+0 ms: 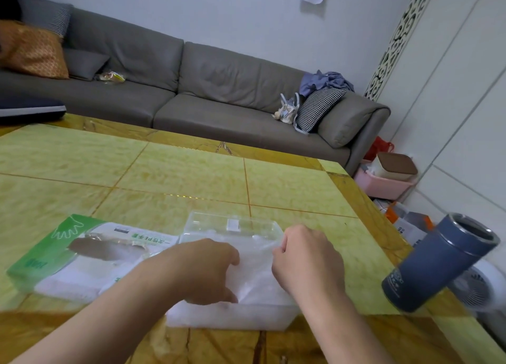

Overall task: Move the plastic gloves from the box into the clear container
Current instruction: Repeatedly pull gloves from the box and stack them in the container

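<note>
the sofa (pixel 219 90), grey and long, spans the far side of the room from ten o'clock round to two o'clock. the table (pixel 191 172), yellow-green stone with amber seams, fills the middle and near ground. on it at nine o'clock lies the glove box (pixel 68 257), green and white, its torn top opening facing up, just beside the work area. at six o'clock, centre, stands the clear container (pixel 232 315), open-topped, its far wall visible past both hands. at three o'clock, near the table edge, stands a blue flask (pixel 438 265), well apart from the container. the plastic gloves (pixel 254 279), a white translucent wad, sit inside the container and rise above its rim between the hands. the left hand (pixel 202 270) is curled down over the wad, fingers bent and gripping or pressing the plastic; the exact hold is hidden beneath the knuckles. the right hand (pixel 304 257) is closed, thumb and forefinger pinching a thin edge of film at the container's right side. judgement: the step in hand is seating the wad. recommended: press down evenly with the left while the right tucks the loose edge inside the rim, keep the container from sliding, and release only once no film overhangs.
</note>
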The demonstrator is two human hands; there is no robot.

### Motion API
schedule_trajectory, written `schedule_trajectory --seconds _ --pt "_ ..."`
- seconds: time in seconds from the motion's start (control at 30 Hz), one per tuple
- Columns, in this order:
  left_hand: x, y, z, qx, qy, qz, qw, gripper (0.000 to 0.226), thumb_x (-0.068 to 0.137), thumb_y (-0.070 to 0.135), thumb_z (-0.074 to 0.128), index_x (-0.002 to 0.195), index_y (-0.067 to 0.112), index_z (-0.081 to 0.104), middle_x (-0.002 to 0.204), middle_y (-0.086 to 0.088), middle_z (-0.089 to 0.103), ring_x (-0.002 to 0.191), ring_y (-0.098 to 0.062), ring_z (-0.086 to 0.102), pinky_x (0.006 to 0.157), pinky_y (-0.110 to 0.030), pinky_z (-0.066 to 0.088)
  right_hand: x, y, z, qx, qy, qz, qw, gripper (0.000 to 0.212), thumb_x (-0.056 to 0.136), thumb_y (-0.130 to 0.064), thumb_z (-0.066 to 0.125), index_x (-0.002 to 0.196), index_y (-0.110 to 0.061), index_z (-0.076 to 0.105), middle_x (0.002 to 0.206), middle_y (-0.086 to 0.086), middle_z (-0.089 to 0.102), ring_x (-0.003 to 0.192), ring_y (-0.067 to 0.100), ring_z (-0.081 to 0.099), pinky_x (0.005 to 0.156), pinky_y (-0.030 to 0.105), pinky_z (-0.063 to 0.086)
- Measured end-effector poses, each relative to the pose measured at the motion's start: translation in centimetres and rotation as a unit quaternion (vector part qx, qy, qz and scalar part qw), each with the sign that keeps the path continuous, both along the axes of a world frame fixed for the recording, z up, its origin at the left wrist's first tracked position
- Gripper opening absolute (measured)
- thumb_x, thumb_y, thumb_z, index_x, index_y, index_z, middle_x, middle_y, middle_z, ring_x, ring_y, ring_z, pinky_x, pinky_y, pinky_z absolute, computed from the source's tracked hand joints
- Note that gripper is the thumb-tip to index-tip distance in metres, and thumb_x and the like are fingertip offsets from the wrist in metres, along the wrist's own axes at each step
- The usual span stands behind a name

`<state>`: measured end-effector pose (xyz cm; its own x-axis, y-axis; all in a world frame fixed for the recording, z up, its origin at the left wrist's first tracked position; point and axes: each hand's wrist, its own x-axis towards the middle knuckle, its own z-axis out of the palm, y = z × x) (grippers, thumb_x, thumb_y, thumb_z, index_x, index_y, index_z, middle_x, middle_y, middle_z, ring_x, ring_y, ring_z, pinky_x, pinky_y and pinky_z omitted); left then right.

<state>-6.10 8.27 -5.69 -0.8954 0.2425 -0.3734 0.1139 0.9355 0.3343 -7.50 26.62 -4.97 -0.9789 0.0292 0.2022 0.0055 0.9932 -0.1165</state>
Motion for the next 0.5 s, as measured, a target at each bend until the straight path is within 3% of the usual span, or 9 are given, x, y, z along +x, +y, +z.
schedule_trajectory --seconds 0.07,0.13,0.23,0.33,0.4,0.5 --pt "-0.2 0.1 -0.1 -0.003 0.0 0.003 1.0 0.066 0.084 0.055 0.077 0.141 0.042 0.047 0.115 0.019 0.065 0.075 -0.005 0.064 0.064 -0.022 0.048 0.0 -0.3 -0.1 0.005 -0.012 -0.003 1.0 0.022 0.094 -0.019 0.065 0.076 -0.02 0.052 0.077 -0.003 0.059 0.068 0.023 0.063 0.046 0.031 0.033" --pt "-0.3 0.3 0.0 -0.009 0.004 0.003 1.0 0.066 0.083 0.053 0.078 0.14 0.039 0.048 0.115 0.017 0.065 0.073 -0.007 0.063 0.063 -0.023 0.048 0.2 -0.6 -0.1 -0.002 -0.016 -0.002 1.0 0.014 0.095 -0.021 0.067 0.094 -0.02 0.053 0.082 -0.005 0.054 0.07 0.022 0.059 0.047 0.029 0.033" --pt "-0.2 0.7 0.1 -0.019 0.007 0.001 1.0 0.064 0.084 0.049 0.079 0.138 0.034 0.049 0.118 0.012 0.064 0.075 -0.011 0.06 0.068 -0.026 0.05 0.8 -1.0 0.8 -0.006 0.009 0.022 1.0 0.038 0.092 -0.019 0.074 0.118 -0.02 0.046 0.093 -0.006 0.055 0.073 0.017 0.057 0.05 0.025 0.037" --pt "-0.1 0.8 -0.1 -0.025 0.013 0.006 1.0 0.06 0.081 0.047 0.079 0.132 0.031 0.052 0.113 0.01 0.066 0.093 -0.018 0.068 0.082 -0.034 0.057 1.9 -1.8 2.1 -0.049 0.037 0.096 0.994 0.029 0.091 -0.009 0.067 0.1 -0.025 0.044 0.097 -0.01 0.052 0.079 0.011 0.055 0.06 0.026 0.047" --pt "-0.1 0.9 -0.2 -0.034 0.019 0.005 0.999 0.056 0.081 0.048 0.078 0.127 0.03 0.053 0.106 0.008 0.069 0.093 -0.019 0.069 0.079 -0.034 0.055 2.5 -2.4 2.4 -0.09 0.003 0.134 0.987 0.019 0.091 -0.01 0.059 0.085 -0.026 0.05 0.089 -0.011 0.056 0.079 0.012 0.056 0.066 0.033 0.054" --pt "0.1 1.0 -0.2 -0.041 0.029 -0.002 0.999 0.048 0.085 0.047 0.073 0.124 0.025 0.054 0.097 0.004 0.072 0.092 -0.019 0.069 0.07 -0.031 0.049 2.8 -2.9 2.2 -0.077 -0.112 0.129 0.982 0.013 0.091 -0.02 0.055 0.094 -0.022 0.068 0.093 -0.005 0.067 0.084 0.021 0.067 0.066 0.037 0.056"
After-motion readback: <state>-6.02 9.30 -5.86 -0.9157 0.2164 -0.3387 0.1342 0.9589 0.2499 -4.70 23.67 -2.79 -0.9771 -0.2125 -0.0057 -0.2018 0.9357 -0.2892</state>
